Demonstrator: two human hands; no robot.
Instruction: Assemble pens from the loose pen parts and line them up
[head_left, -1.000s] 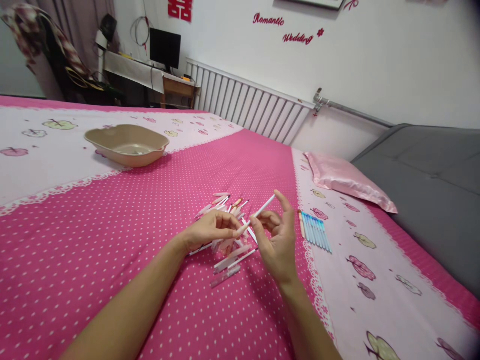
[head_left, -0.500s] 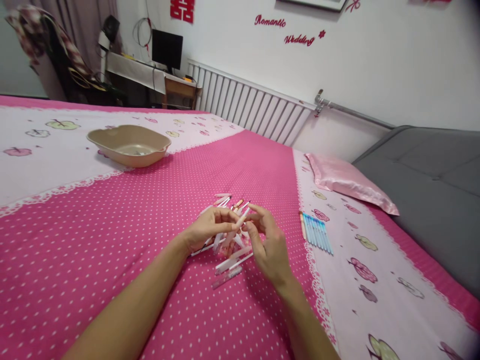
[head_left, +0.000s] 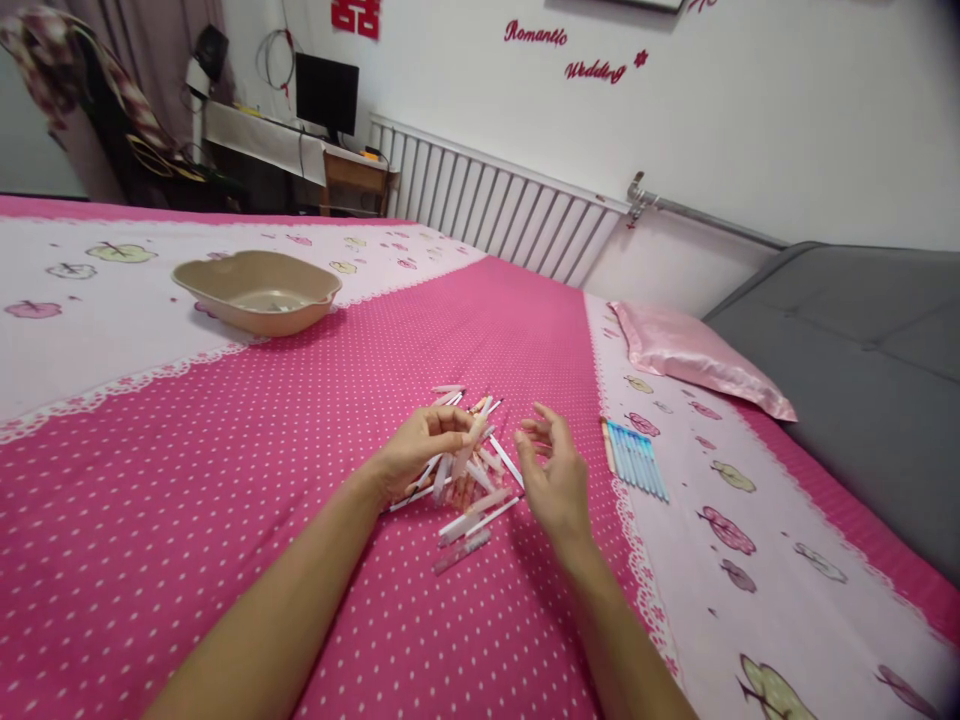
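A white wall (head_left: 450, 60) fills the top of the frame, bearing red lettering (head_left: 596, 70) at upper centre and a red paper cutout (head_left: 356, 17) further left. Below runs a white radiator (head_left: 487, 195), with a metal pipe (head_left: 712, 228) leading right towards a grey padded headboard (head_left: 847, 310). A pink pillow (head_left: 697, 360) lies on the pink patterned bed (head_left: 225, 480). At upper left stand a desk (head_left: 352, 178), a black monitor (head_left: 326, 95) and, in dimmer light, probably a chair (head_left: 112, 150) before a curtain (head_left: 169, 40).

Pale pen barrel (head_left: 478, 428), tilted, above jumbled pile of pink & wht pen pcs (head_left: 466, 518) on polka-dot bedspread (head_left: 300, 430).
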